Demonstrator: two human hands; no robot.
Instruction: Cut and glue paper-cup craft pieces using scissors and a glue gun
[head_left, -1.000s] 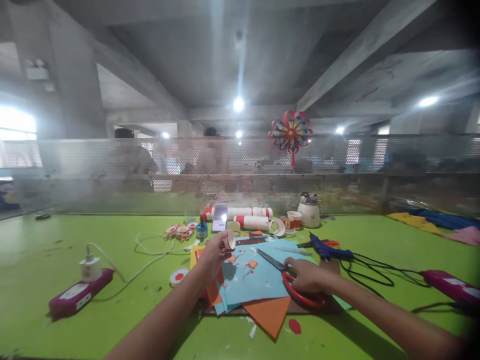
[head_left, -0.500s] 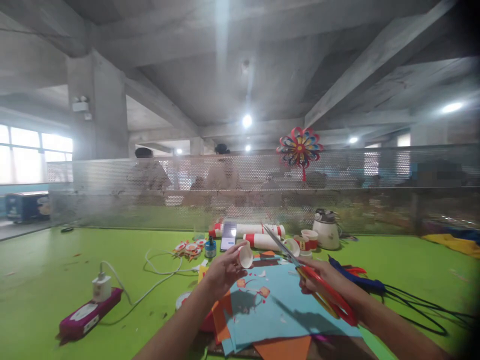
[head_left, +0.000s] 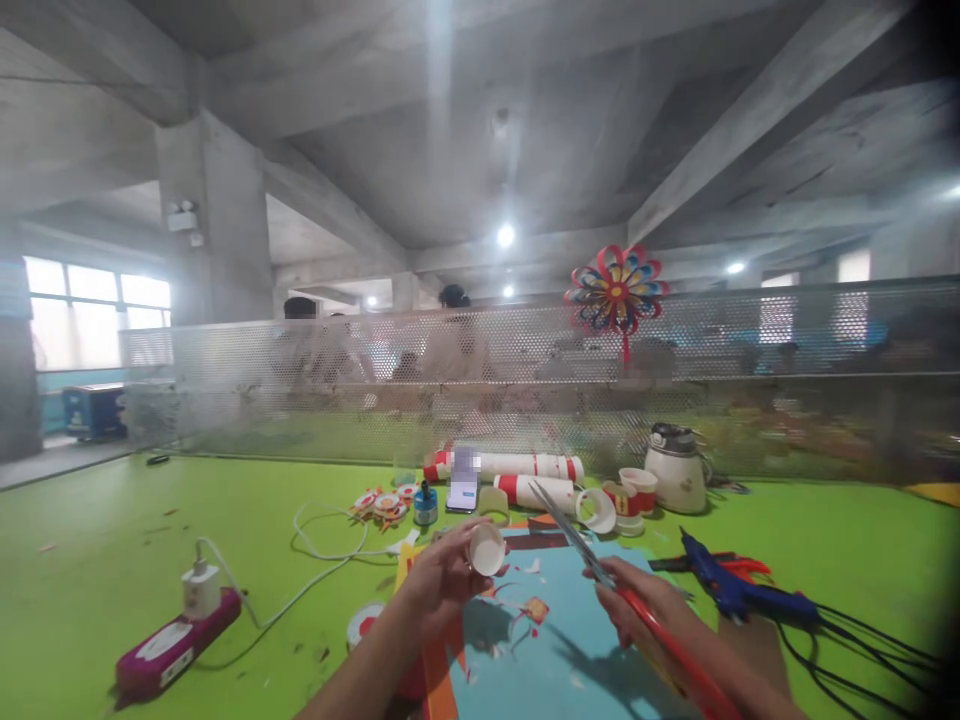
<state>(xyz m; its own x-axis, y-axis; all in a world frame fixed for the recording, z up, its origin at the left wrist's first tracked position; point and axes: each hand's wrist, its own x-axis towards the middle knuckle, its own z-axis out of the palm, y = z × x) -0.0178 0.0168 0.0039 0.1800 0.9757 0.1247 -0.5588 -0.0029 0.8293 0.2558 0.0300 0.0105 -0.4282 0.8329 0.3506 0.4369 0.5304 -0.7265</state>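
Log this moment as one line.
left hand: holds white cup, open end facing camera | right hand: holds red-handled scissors | below: light-blue paper | right: blue glue gun | far side: phone

The scissors (head_left: 571, 537), low over the blue paper (head_left: 559, 650) a second ago, are now up in the right hand (head_left: 654, 602), blades toward the upper left, handles at the lower right. The cup (head_left: 487, 551) in the left hand (head_left: 437, 580), seen more side-on then, now turns its open mouth to the camera. The view has swung left: windows (head_left: 94, 312) and a blue box (head_left: 93, 411) have come in at the left, while the right-hand power strip has left the frame.
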